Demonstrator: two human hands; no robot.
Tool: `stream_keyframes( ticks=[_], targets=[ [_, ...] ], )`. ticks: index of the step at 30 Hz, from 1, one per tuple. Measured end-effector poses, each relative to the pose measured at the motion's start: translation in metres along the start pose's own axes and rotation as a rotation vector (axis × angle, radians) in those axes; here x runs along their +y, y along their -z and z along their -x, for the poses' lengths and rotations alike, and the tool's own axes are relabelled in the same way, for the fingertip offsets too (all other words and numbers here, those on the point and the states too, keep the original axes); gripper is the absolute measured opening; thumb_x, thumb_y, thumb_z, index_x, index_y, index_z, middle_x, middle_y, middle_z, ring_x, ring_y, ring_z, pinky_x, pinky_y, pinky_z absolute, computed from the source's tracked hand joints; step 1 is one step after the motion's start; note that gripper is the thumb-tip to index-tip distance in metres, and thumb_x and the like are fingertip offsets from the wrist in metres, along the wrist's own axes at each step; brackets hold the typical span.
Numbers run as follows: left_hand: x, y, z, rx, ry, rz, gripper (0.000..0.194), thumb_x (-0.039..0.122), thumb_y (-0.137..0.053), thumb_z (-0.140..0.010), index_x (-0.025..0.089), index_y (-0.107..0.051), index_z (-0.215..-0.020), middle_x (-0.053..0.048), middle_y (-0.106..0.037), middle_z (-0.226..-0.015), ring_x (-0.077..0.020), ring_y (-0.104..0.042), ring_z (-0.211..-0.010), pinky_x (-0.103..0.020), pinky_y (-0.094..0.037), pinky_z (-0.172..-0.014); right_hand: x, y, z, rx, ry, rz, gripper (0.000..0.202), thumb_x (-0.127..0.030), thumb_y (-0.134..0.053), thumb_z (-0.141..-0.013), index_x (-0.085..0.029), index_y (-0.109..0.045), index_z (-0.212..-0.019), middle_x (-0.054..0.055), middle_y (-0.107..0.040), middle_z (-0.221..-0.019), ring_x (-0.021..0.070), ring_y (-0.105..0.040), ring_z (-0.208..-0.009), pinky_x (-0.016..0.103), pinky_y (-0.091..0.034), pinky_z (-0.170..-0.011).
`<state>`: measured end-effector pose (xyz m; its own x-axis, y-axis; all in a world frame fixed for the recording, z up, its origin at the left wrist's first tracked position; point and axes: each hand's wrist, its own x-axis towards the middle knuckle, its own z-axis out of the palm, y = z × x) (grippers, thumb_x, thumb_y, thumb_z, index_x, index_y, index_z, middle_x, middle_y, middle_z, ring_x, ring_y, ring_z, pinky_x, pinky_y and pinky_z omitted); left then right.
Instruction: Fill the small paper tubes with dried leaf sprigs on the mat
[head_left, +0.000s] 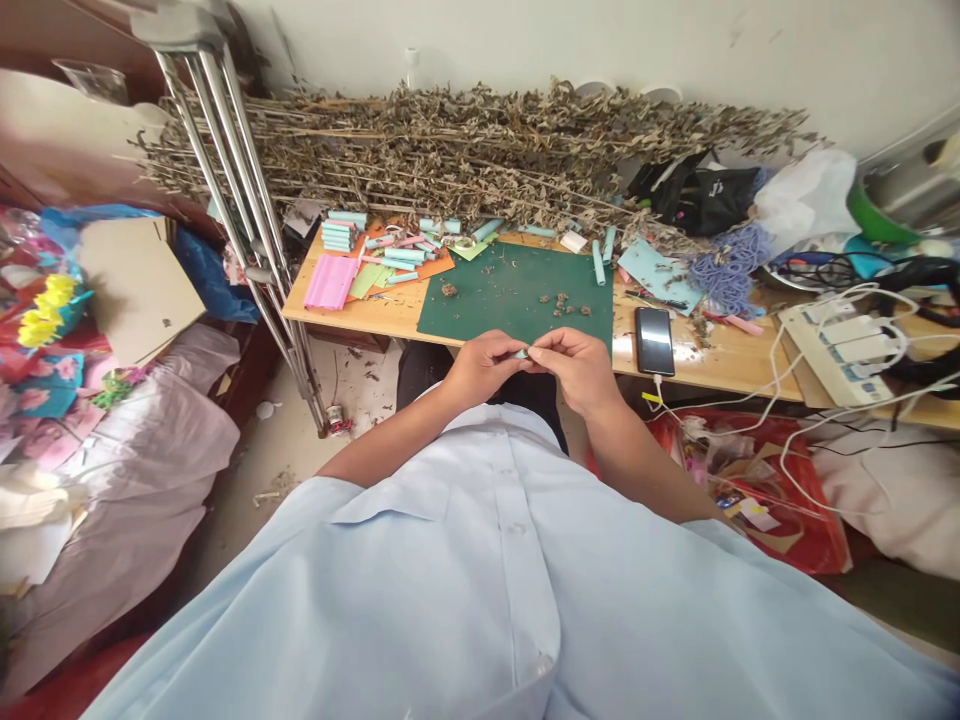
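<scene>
Nearest, wearer's lt-blue shirt (465, 590), btn front & chest pocket. Just beyond, L hand (481, 366) & R hand (579, 362) meet fingertip to fingertip; both grips pinched on a small pale-blue roll (520, 354), mostly hidden by fingers, at nr edge of the table (624, 345). Behind it, dk green mat (487, 315) lies flat w/ brown plant clumps (561, 300) & crumbs on it. R of mat: blk phone (655, 340), screen up, plugged into white cable (658, 382); farther R, white power strip (836, 350) w/ cords. L of mat: pink rolls (330, 282) side by side, then loose blue & pink rolls on orange/green paper, plus stacked pale-blue tubes (337, 236). By mat's far R corner, 2 blue tubes (598, 262), then lt-blue sheet (656, 268) & purple yarn (726, 272). Metal crutch (217, 125) stands at table's L end. At back, long pile of dried leafy stalks (450, 140) along white wall (510, 40); blk bag (709, 197) & white plastic bag (806, 200) nr its R end.
</scene>
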<state>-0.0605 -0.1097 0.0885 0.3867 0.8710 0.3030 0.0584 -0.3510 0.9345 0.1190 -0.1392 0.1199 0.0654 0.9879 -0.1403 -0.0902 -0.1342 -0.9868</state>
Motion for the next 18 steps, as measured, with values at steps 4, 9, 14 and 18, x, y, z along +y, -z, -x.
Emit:
stream_keyframes(
  ticks=[4,9,14,18],
  targets=[
    [-0.0018,0.0019,-0.0015,-0.006,-0.04,-0.013,0.024,0.044,-0.077,-0.092,0.022,-0.083,-0.1,-0.005,-0.071,-0.086,-0.0164,-0.062,-0.085,-0.03,-0.049,-0.081,-0.0023,-0.0009,0.0004,-0.014,-0.049,-0.024,0.042,-0.05,-0.098,-0.058,-0.021,-0.073,-0.074,0.0,-0.071,-0.068,0.0171,-0.071,-0.066,0.035,-0.067,-0.071],
    [-0.0048,0.0036,-0.0043,-0.023,-0.049,-0.009,0.026,0.046,-0.076,-0.092,0.023,-0.084,-0.102,-0.005,-0.072,-0.088,-0.0161,-0.063,-0.085,-0.03,-0.05,-0.082,-0.0038,-0.0003,-0.0007,-0.009,-0.065,-0.046,0.041,-0.048,-0.1,-0.057,-0.019,-0.074,-0.073,0.0,-0.072,-0.068,0.0158,-0.071,-0.066,0.031,-0.067,-0.068],
    [-0.0084,0.0049,-0.0064,-0.037,-0.064,-0.01,0.024,0.044,-0.076,-0.093,0.023,-0.084,-0.102,-0.005,-0.072,-0.087,-0.0156,-0.063,-0.084,-0.029,-0.05,-0.081,-0.0053,0.0,-0.0022,-0.01,-0.086,-0.029,0.044,-0.05,-0.1,-0.056,-0.019,-0.074,-0.074,0.002,-0.073,-0.069,0.0174,-0.073,-0.067,0.032,-0.068,-0.067],
    [-0.009,0.0055,-0.0073,-0.04,-0.057,-0.011,0.024,0.044,-0.076,-0.093,0.024,-0.084,-0.102,-0.005,-0.072,-0.086,-0.0157,-0.063,-0.083,-0.029,-0.05,-0.081,-0.0042,0.0001,-0.0042,-0.005,-0.094,-0.016,0.043,-0.05,-0.1,-0.057,-0.02,-0.074,-0.074,0.002,-0.073,-0.069,0.018,-0.073,-0.067,0.033,-0.068,-0.067]
  ],
)
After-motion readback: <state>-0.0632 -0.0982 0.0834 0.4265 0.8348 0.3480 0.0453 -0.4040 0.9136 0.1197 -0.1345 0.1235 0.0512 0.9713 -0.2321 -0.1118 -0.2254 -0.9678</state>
